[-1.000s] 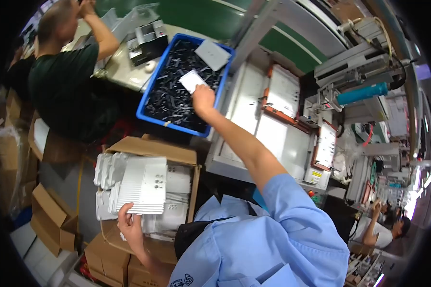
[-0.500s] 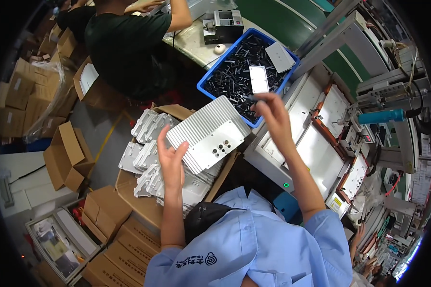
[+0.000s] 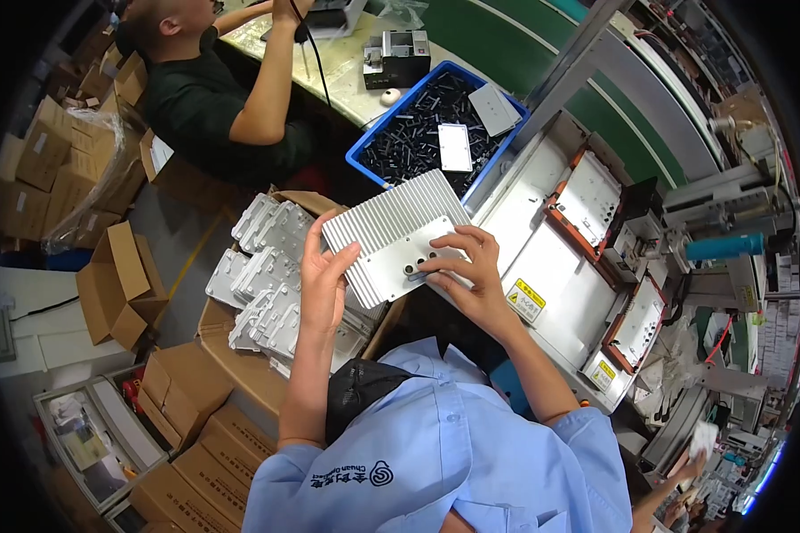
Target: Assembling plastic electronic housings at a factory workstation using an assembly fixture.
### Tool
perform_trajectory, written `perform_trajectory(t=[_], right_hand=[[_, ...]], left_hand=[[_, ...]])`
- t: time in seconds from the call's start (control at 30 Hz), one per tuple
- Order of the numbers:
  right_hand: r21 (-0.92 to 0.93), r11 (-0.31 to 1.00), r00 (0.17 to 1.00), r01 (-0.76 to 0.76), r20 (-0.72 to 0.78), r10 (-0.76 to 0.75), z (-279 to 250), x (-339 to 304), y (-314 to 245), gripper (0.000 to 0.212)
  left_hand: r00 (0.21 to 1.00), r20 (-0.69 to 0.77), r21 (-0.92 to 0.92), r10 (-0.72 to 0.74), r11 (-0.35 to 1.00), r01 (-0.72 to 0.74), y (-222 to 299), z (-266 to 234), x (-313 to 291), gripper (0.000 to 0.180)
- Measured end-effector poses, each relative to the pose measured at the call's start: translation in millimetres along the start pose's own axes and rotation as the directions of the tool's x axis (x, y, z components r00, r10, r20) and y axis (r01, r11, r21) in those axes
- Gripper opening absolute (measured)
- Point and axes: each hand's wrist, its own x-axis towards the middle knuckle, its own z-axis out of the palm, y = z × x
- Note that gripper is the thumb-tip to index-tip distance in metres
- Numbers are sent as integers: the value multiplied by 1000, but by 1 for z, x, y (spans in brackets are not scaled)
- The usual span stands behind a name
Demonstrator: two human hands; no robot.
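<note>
My left hand (image 3: 327, 271) grips the left edge of a silvery finned metal housing (image 3: 400, 209), thumb on top, tilted in front of me. A smooth plate with round dark holes covers its lower right part. Over that plate is my right hand (image 3: 471, 271), its fingers bent and the fingertips at the holes. A small grey piece (image 3: 416, 276) shows at those fingertips; its exact shape is too small to tell. Beyond the housing stands a blue bin (image 3: 361, 169) full of small black pieces, with a white plate (image 3: 455, 147) and grey plates (image 3: 494, 110) lying on them.
An open carton (image 3: 220, 342) of stacked silvery castings (image 3: 271, 275) stands at my left. To the right is a white machine bench (image 3: 498, 222) with orange-edged fixtures (image 3: 567, 233). A person in a dark shirt (image 3: 204, 120) sits at the far table. Brown cartons (image 3: 120, 275) stand on the left.
My right hand has moved from beside the blue bin down to the housing's holed plate, bringing the small piece. The left hand still holds the housing. The view has shifted slightly.
</note>
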Motion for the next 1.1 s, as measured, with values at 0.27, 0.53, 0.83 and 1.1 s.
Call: perform_trajectory(t=[0.27,0.53,0.83,1.1], right_hand=[[59,998,999,-33,-22,34,-15,-17,4,22],[48,998,999,-27,-21,28,-20,-27,2,22],[126,988,993,-87,-69,96,-28,-29,2,22],[88,994,998,-64,9,64,-31,-22,-2,21]], left_hand=[[999,44,7,-4,1000,4,-5,14,-10,53],[999,12,-14,-30,999,30,-12,17,-18,52],[998,-10,-12,-61,998,61,-10,18,-19,50],[998,16,19,-63,998,62,-5,25,-14,49]])
